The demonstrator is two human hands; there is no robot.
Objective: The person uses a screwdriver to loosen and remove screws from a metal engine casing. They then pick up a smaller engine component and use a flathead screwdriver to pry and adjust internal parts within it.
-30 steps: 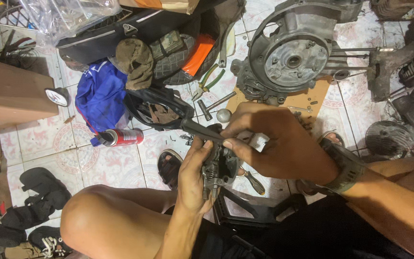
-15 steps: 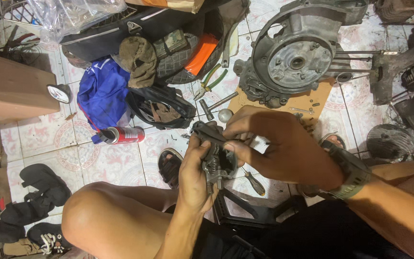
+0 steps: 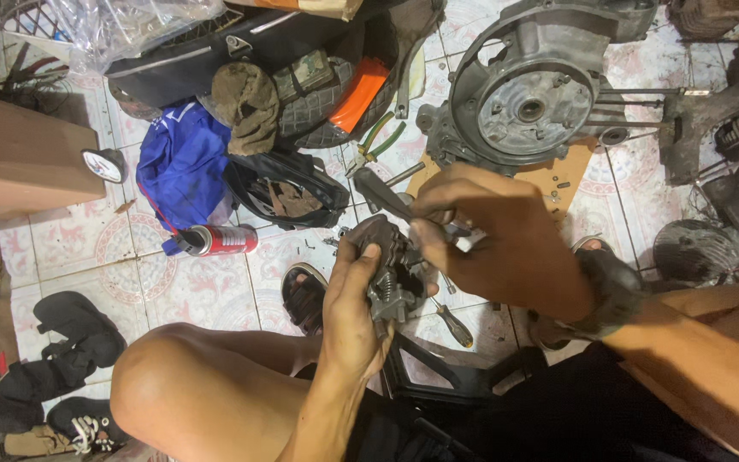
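Left hand (image 3: 357, 308) wrapped tight round small metal carburettor (image 3: 391, 274), held above floor just below engine case (image 3: 523, 103); right hand (image 3: 506, 244) clenched on dark tool (image 3: 387, 195) at its top; looks heavy, rigid, greasy; best gripped by body, not springs.

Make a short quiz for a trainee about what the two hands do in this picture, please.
1. True or false: the left hand holds a small grey metal part.
2. What does the right hand grip? A) dark tool B) red spray can C) pliers
3. Fill in: the screwdriver lies on the ____ floor.

Key: 1 true; 2 A; 3 tiled.
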